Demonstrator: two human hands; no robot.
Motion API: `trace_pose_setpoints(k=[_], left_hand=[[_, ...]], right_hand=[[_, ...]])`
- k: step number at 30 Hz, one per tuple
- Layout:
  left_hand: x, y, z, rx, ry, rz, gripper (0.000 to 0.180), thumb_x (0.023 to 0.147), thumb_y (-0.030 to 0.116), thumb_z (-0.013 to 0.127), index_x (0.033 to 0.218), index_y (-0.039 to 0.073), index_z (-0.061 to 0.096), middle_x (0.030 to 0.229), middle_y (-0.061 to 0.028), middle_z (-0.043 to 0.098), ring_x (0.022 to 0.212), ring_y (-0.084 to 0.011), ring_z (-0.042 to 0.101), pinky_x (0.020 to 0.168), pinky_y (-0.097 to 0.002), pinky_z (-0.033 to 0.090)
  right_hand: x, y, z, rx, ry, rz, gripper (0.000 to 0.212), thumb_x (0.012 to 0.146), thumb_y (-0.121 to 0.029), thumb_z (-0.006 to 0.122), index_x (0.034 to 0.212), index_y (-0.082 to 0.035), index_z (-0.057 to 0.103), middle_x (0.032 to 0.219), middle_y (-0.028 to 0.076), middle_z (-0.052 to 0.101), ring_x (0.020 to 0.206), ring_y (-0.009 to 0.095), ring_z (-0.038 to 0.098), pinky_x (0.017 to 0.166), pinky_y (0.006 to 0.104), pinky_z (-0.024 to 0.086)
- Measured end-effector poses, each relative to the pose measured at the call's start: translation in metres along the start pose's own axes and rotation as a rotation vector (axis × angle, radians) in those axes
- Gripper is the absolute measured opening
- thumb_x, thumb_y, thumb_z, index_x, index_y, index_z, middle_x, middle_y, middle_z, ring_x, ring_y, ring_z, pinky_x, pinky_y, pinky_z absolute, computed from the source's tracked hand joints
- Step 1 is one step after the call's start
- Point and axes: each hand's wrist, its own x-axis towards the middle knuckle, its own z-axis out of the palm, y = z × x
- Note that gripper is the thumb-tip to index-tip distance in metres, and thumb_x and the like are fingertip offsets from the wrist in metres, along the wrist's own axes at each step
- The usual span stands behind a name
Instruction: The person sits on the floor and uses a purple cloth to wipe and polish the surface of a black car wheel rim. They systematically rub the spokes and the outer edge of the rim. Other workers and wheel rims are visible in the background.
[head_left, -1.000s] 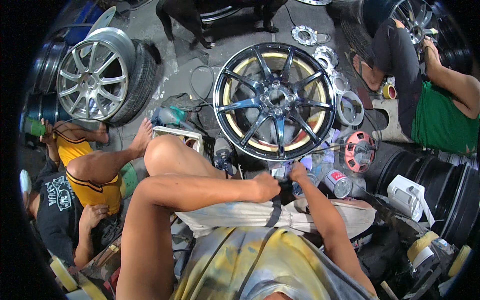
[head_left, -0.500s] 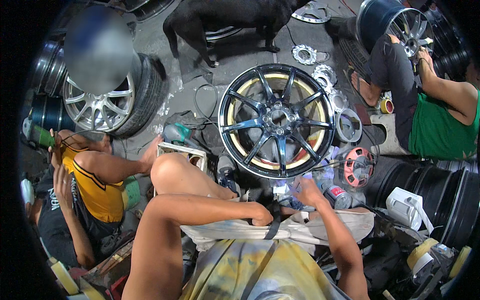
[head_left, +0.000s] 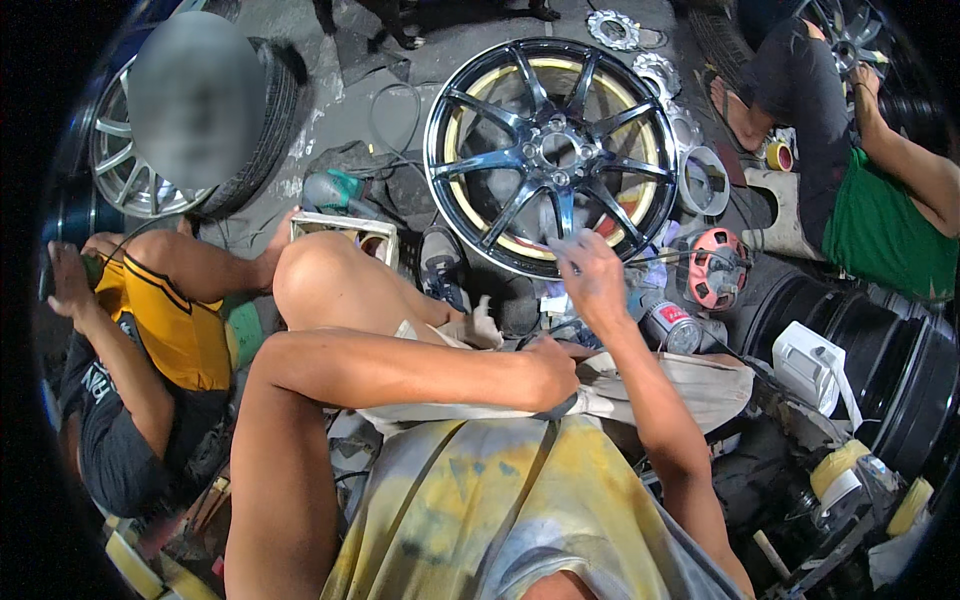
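Black multi-spoke alloy wheel (head_left: 522,157), upper centre, right hand (head_left: 595,277) blurred at its lower edge, left hand (head_left: 550,372) curled below, grasps unclear

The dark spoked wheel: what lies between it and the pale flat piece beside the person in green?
In the head view, a pale ring lies between the dark spoked wheel and the pale flat piece; whether it touches the wheel is unclear.
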Motion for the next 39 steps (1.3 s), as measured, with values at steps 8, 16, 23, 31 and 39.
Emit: trace_pose_setpoints(k=[8, 16, 23, 31, 39], left_hand=[[-0.028, 0.003, -0.005, -0.02, 0.119, -0.008, 0.011, 0.075, 0.012, 0.075, 0.083, 0.005, 0.078, 0.085, -0.0133, 0.076, 0.085, -0.0296, 0.073, 0.07, -0.0412, 0.053], [-0.029, 0.002, -0.008, 0.017, 0.087, -0.089, 0.014, 0.076, 0.012, 0.075, 0.088, 0.007, 0.079, 0.089, -0.0112, 0.076, 0.092, -0.0267, 0.072, 0.076, -0.0393, 0.05], [-0.023, 0.002, -0.007, 0.052, 0.061, -0.08, 0.018, 0.08, 0.014, 0.074, 0.096, 0.009, 0.08, 0.099, -0.0098, 0.076, 0.094, -0.028, 0.072, 0.074, -0.0416, 0.052], [-0.014, -0.012, -0.004, 0.039, 0.065, -0.165, 0.016, 0.083, 0.013, 0.069, 0.094, 0.006, 0.079, 0.097, -0.0122, 0.077, 0.097, -0.0305, 0.073, 0.08, -0.0425, 0.054], [-0.034, -0.051, -0.027, -0.072, 0.319, -0.342, 0.017, 0.082, 0.008, 0.067, 0.095, 0.005, 0.077, 0.101, -0.0187, 0.075, 0.098, -0.0352, 0.072, 0.08, -0.0439, 0.057]], right_hand=[[-0.018, 0.006, 0.043, -0.127, -0.227, -0.067, 0.036, 0.082, -0.001, 0.061, 0.117, -0.005, 0.07, 0.101, 0.018, 0.068, 0.096, 0.037, 0.066, 0.084, 0.0469, 0.055], [0.0, 0.024, 0.031, -0.145, -0.288, -0.261, 0.026, 0.086, -0.002, 0.059, 0.106, -0.008, 0.074, 0.101, 0.016, 0.071, 0.091, 0.035, 0.067, 0.078, 0.044, 0.049], [0.017, 0.002, 0.06, -0.131, -0.171, -0.153, 0.023, 0.084, -0.006, 0.062, 0.103, -0.008, 0.075, 0.097, 0.015, 0.071, 0.08, 0.038, 0.064, 0.078, 0.0447, 0.049], [0.029, -0.004, 0.062, -0.208, -0.325, -0.07, 0.021, 0.082, -0.004, 0.062, 0.099, 0.0, 0.074, 0.095, 0.021, 0.071, 0.083, 0.04, 0.068, 0.08, 0.0478, 0.053], [0.024, 0.02, 0.007, 0.821, -0.051, 0.483, 0.023, 0.096, -0.015, 0.07, 0.111, 0.002, 0.071, 0.097, 0.006, 0.073, 0.08, 0.011, 0.067, 0.068, 0.0276, 0.055]])
